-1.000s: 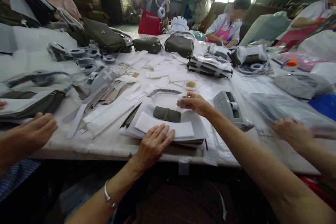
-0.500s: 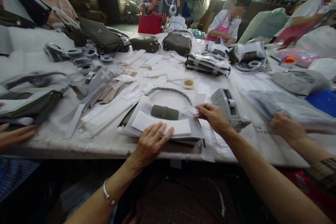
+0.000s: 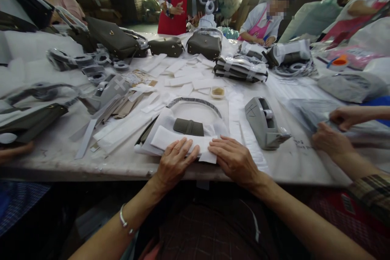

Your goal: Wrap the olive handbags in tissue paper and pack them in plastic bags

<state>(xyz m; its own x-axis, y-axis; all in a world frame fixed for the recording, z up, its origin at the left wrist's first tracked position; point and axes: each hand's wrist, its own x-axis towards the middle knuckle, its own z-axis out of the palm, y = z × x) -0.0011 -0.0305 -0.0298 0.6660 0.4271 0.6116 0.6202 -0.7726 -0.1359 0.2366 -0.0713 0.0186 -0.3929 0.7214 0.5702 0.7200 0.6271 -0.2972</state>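
Observation:
A dark olive handbag [image 3: 146, 132] lies flat before me at the table's front edge, its wrapped handle [image 3: 195, 102] arching away from me. White tissue paper covers much of it, and the bag's flap tab [image 3: 188, 127] shows through an opening. Across the bag lies a white foam strip [image 3: 166, 139]. My left hand [image 3: 176, 160] rests on this strip with its fingers stretched out. My right hand [image 3: 233, 158] lies flat on the strip's right part, fingers extended, by a folded-over white piece. To the right stands a grey tape dispenser [image 3: 262, 124].
A second tape dispenser [image 3: 111, 87], brown card pieces [image 3: 129, 103] and white strips lie left. A small dish [image 3: 217, 92] stands beyond the bag. Finished-looking handbags [image 3: 204, 46] line the back. A co-worker's hands [image 3: 332, 140] handle a plastic-covered item at right; other people stand around the table.
My right hand has moved left and down from the tissue's right edge onto the white strip, its pinch opened out flat. The right side of the paper is now folded inward. My left hand stays.

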